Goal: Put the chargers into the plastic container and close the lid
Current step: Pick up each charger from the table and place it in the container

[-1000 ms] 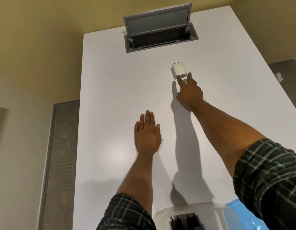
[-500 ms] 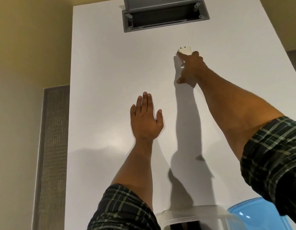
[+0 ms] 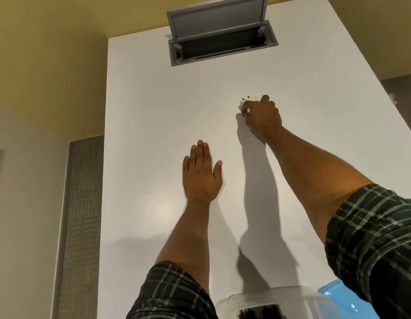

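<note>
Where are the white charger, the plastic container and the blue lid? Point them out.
white charger (image 3: 250, 99): head view, top edge showing above the fingers.
plastic container (image 3: 269, 293): head view, far rim.
blue lid (image 3: 338, 298): head view, upper surface.

White charger (image 3: 250, 99) mid-table, mostly hidden, clear open container (image 3: 269, 299) at near edge, blue lid (image 3: 342, 302) beside it

Office; desk (image 3: 154, 111) w/ pop-up socket box (image 3: 220, 40)

Table (image 3: 154, 111) mostly bare btwn the left hand (image 3: 201, 176) and the open grey hatch (image 3: 220, 46) at the far end. Near edge crowded: clear container (image 3: 269, 300), blue lid (image 3: 345, 300) just beside it. Right hand (image 3: 261, 117) and white charger (image 3: 249, 100) block centre-right; left side wide open.
</note>
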`<state>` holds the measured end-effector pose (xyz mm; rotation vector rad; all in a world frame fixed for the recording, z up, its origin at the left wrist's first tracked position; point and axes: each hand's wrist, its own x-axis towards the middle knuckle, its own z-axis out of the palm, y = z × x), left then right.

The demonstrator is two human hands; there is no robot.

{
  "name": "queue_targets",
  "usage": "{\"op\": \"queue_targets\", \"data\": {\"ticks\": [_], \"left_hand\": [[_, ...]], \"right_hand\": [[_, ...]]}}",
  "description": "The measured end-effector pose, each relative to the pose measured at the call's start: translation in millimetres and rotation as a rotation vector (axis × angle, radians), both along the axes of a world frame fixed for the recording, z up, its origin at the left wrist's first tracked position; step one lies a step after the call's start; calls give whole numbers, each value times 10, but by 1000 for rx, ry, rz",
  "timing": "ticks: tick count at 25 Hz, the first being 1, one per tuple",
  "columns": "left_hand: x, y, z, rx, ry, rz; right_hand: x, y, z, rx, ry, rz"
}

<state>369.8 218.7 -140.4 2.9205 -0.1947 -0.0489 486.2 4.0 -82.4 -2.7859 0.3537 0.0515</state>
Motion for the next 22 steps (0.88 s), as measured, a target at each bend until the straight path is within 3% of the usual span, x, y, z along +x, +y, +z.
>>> {"op": "queue_targets", "data": {"ticks": [8, 15, 22], "left_hand": [[-349, 194, 292, 103, 254, -128], [-1157, 422, 559, 53, 421, -141], [-2112, 740, 695, 68, 468, -73]], "right_hand": [[-971, 97, 351, 437, 70, -52], [-2198, 190, 493, 793, -46, -314], [-3060, 240, 680, 945, -56, -260]]}}
